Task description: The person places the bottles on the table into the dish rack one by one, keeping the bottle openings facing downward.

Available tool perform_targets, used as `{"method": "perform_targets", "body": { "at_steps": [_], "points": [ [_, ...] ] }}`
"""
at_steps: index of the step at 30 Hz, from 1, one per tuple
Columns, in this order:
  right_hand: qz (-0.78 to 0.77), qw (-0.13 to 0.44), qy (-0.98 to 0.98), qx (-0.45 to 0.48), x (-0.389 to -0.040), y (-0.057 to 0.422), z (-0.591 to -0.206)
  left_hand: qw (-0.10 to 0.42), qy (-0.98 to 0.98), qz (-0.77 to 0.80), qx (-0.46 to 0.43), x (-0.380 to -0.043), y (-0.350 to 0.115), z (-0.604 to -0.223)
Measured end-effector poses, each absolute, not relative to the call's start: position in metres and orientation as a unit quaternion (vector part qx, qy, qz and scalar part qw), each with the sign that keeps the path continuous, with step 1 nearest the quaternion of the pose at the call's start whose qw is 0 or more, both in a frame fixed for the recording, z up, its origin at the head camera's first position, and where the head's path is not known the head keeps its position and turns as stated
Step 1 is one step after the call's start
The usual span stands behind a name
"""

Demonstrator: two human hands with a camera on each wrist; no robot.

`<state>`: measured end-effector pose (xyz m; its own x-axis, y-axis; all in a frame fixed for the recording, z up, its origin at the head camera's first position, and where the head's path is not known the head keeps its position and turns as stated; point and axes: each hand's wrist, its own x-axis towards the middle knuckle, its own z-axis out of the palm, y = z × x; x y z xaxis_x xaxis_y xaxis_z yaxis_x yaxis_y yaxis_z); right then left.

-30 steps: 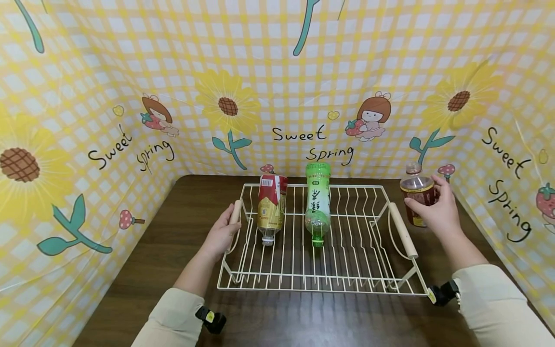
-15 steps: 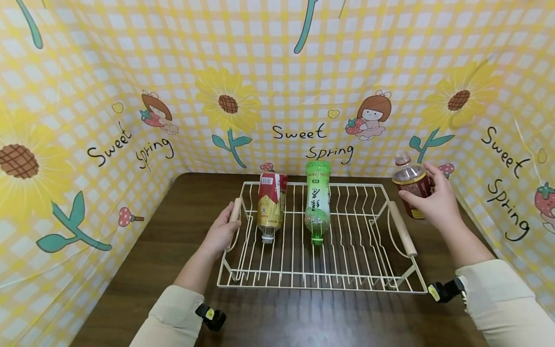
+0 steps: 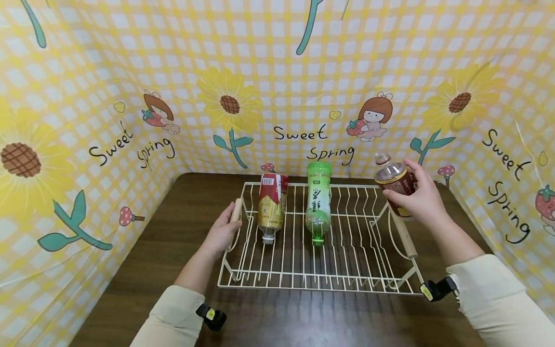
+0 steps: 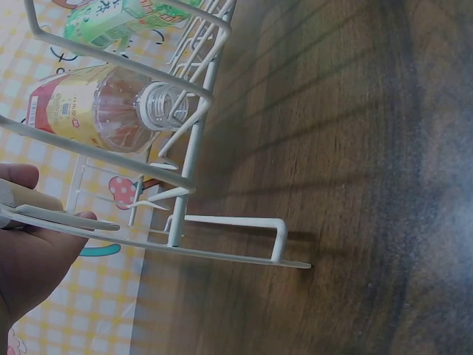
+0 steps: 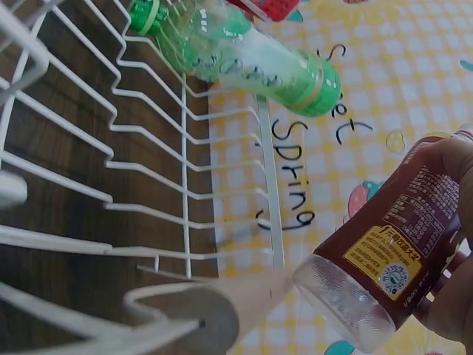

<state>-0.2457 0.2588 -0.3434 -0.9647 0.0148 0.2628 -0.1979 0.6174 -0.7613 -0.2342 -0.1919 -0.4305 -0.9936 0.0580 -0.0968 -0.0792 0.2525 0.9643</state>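
My right hand [image 3: 418, 195] grips a plastic bottle with a dark red-brown label [image 3: 400, 189], tilted with its neck to the left, over the rack's right wooden handle [image 3: 404, 235]. In the right wrist view the bottle's clear base [image 5: 344, 303] overlaps that handle. My left hand [image 3: 222, 231] holds the left wooden handle [image 3: 236, 212] of a cream wire dish rack [image 3: 347, 276]. On the rack lie a bottle with a red and gold label [image 3: 271, 202] and a green bottle [image 3: 318, 197], their necks toward me.
The rack stands on a dark wooden table [image 3: 277, 318]. A yellow checked cloth [image 3: 277, 72] with sunflowers and "Sweet Spring" lettering hangs behind and at both sides. Wire bars stretch to the right of the green bottle.
My right hand has carried the red-brown bottle from beside the rack leftward to over the right handle, tilting it. My left hand and the two bottles on the rack have stayed put.
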Motion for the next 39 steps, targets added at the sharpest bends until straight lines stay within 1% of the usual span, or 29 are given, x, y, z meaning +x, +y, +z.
{"method": "perform_targets", "body": {
  "at_steps": [5, 12, 26, 34, 39],
  "points": [
    [0.444, 0.099, -0.887, 0.077, -0.245, 0.245, -0.344, 0.057, 0.788, 0.613, -0.008, -0.232, -0.192, -0.429],
    [0.438, 0.068, -0.892, 0.091, -0.244, 0.227, -0.347, 0.063, 0.787, 0.614, -0.007, -0.233, -0.191, -0.429],
    [0.402, 0.044, -0.905, 0.130, -0.243, 0.204, -0.358, 0.062, 0.796, 0.602, -0.011, -0.233, -0.191, -0.428],
    [0.390, 0.040, -0.907, 0.154, -0.243, 0.195, -0.364, 0.052, 0.813, 0.580, -0.006, -0.234, -0.191, -0.427],
    [0.391, 0.023, -0.906, 0.158, -0.241, 0.188, -0.366, 0.027, 0.844, 0.536, 0.008, -0.236, -0.191, -0.422]
  ]
}}
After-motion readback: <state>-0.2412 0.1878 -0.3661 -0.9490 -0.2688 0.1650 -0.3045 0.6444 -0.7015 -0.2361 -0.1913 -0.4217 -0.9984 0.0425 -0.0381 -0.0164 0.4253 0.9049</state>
